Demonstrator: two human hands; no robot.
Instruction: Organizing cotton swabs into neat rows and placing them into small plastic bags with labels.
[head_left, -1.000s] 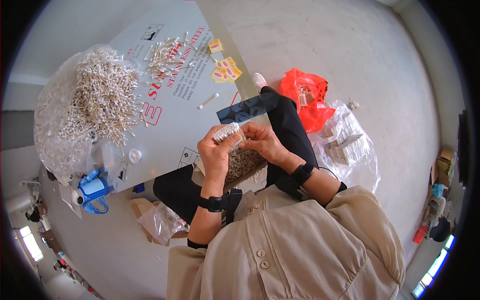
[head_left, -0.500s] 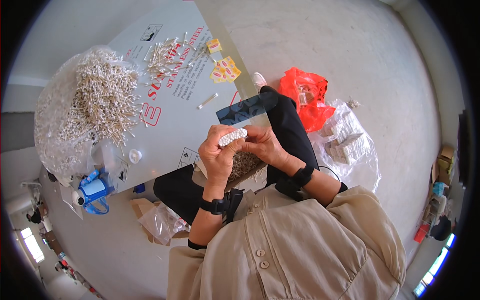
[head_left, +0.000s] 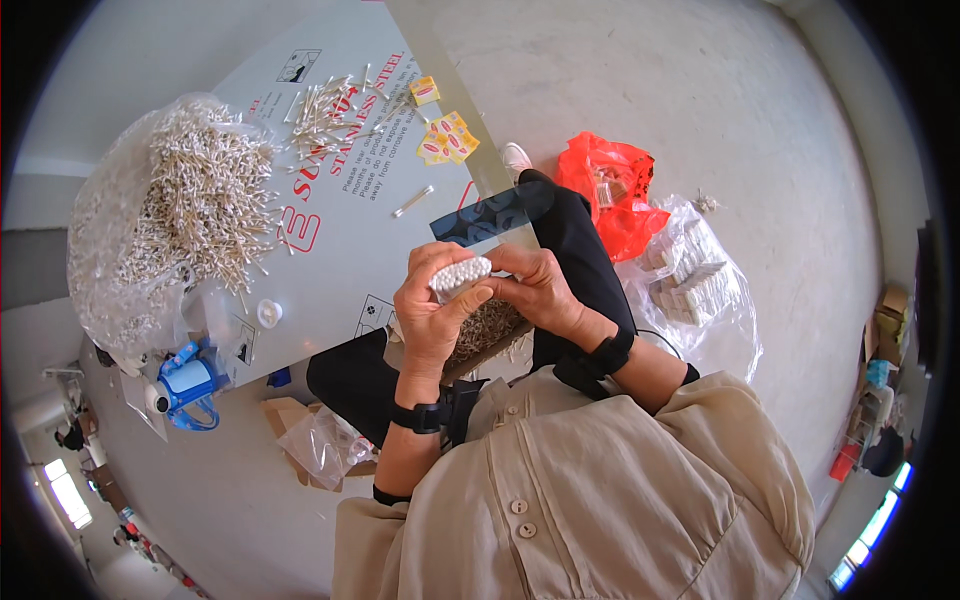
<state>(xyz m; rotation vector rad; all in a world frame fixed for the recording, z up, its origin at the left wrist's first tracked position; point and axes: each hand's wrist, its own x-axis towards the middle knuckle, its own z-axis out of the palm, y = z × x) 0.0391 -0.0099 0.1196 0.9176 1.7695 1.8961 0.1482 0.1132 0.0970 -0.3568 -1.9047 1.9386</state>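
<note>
A tight bundle of cotton swabs (head_left: 461, 274) is held above my lap, its white tips facing up. My left hand (head_left: 424, 312) wraps round it, thumb along the near side. My right hand (head_left: 540, 292) is closed at the bundle's right end, thumb and fingertips pressed together there; whether a wrapper lies between them is hard to make out. Below both hands, an open cardboard box (head_left: 487, 335) on my lap holds many loose swabs, partly hidden by my hands. Dark translucent film (head_left: 485, 220) lies at the table edge just beyond my hands.
The metal-sheet table (head_left: 350, 250) bears a large plastic bag of swabs (head_left: 205, 190), scattered swabs (head_left: 325, 115), yellow labels (head_left: 447, 138) and a small white lid (head_left: 269, 313). A blue jug (head_left: 188, 385) stands left. On the floor lie a red bag (head_left: 605, 190) and white packs (head_left: 690, 285) in clear plastic.
The bundle has tilted slightly and shifted a little left with my left hand. My right hand keeps its closed grip at the bundle's end.
</note>
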